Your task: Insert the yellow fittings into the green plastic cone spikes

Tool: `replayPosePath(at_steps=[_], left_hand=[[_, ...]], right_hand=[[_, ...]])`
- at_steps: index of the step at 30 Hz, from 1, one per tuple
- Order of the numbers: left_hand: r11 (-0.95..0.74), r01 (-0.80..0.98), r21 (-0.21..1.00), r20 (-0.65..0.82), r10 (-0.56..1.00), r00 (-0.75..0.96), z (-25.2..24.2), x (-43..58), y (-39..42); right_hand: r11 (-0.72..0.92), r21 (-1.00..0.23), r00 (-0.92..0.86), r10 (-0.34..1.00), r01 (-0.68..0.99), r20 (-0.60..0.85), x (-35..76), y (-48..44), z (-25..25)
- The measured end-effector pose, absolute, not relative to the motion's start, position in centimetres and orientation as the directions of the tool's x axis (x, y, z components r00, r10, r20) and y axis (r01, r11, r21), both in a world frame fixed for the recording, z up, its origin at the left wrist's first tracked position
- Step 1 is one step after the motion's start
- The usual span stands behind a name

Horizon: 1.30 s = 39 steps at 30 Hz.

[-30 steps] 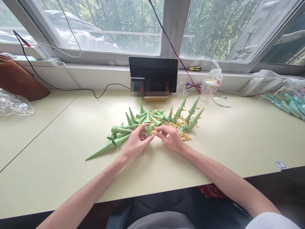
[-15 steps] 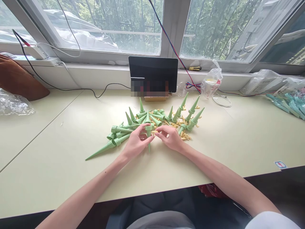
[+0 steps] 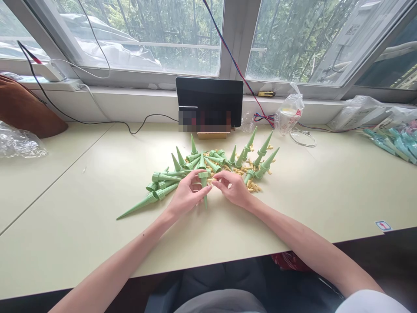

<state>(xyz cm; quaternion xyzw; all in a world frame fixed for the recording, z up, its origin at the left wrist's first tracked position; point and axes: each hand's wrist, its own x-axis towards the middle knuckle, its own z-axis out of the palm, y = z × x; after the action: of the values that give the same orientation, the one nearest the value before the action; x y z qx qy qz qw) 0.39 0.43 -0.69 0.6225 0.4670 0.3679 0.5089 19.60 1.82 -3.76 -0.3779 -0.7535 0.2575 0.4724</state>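
My left hand (image 3: 187,192) is closed round a green plastic watering spike (image 3: 204,178), whose narrow tip points down toward me. Between the fingertips of my right hand (image 3: 232,188) is a small pale-yellow valve piece (image 3: 211,181), held against the spike's side; whether it sits in the spike I cannot tell. Several more green spikes (image 3: 166,190) lie in a heap left of and behind my hands. Other spikes (image 3: 267,163) stand point-up at the right, some with yellow pieces on their sides. Loose yellow pieces (image 3: 253,187) are scattered among them.
A dark-screened tablet (image 3: 210,98) leans on a small cardboard stand (image 3: 213,135) at the table's back. A bagged cup (image 3: 289,116) and a coiled white cable (image 3: 303,138) are to its right. Blue-green packets (image 3: 392,143) lie far right, a brown bag (image 3: 28,108) far left.
The lower tip of the held spike has tilted slightly to the right. Both hands stay nearly in place, with the yellow piece still at the spike's side.
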Motion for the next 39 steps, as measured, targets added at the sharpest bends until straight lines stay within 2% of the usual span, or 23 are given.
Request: replayPosePath(at_steps=[6,16,31,39], left_hand=[[-0.032,0.172,0.985,-0.023,0.952,0.306,-0.68,0.35,0.44],[-0.074,0.216,0.974,0.004,0.951,0.308,-0.76,0.42,0.37],[-0.115,0.265,0.957,0.024,0.946,0.323,-0.60,0.38,0.20],[-0.120,0.264,0.957,0.027,0.943,0.331,-0.44,0.41,0.16]], right_hand=[[0.560,-0.770,-0.270,0.826,0.305,0.494,19.70,1.78,-3.74],[0.555,-0.775,-0.277,0.829,0.302,0.486,19.63,1.82,-3.69],[0.546,-0.741,-0.313,0.836,0.391,0.451,19.69,1.80,-3.43],[0.555,-0.738,-0.344,0.828,0.384,0.443,19.72,1.53,-3.29]])
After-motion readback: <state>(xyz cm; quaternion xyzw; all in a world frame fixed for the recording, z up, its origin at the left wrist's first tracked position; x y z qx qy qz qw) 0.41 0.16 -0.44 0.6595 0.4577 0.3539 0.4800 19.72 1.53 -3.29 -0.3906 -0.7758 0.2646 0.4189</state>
